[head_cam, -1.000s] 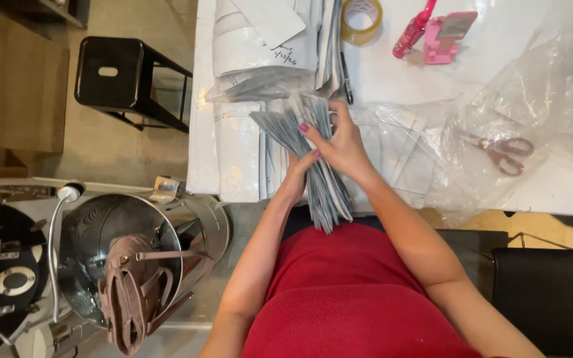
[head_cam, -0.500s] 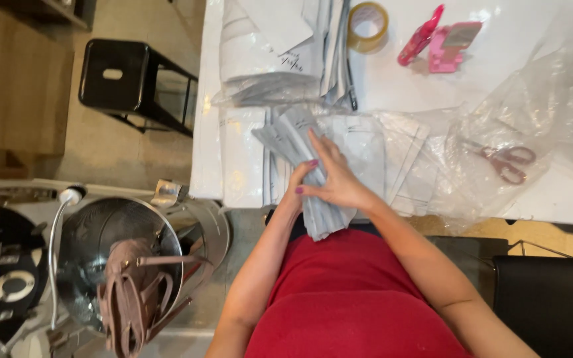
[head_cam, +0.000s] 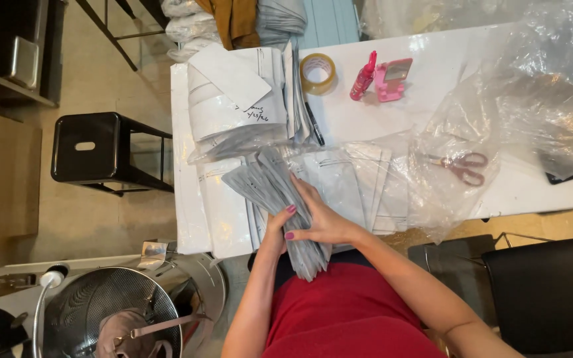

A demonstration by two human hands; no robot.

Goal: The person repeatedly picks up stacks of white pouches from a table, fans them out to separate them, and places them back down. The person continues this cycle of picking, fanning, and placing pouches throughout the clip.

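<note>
While both hands grip the stack of grey pouches [head_cam: 280,205], it hangs over the near edge of the table [head_cam: 432,79], above the lap. The right hand [head_cam: 323,222] lies closed across the stack from the side, fingers spread over the top pouch. The left hand [head_cam: 280,229] holds it from below; only its painted fingertips show, so how firm that hold is cannot be told. The pouches look smooth and they already fan out at the far end. If the grip loosens, the lower ones may slide out and fall between the table edge and the body, perhaps toward the metal bin [head_cam: 134,311] that stands at the left near corner. More flat pouches [head_cam: 353,185] lie on the table just beside the stack, and a loose clear bag [head_cam: 459,159] covers the scissors [head_cam: 462,166] near the near edge. A wide sweep of the right arm may catch this plastic and pull the scissors off the table.
</note>
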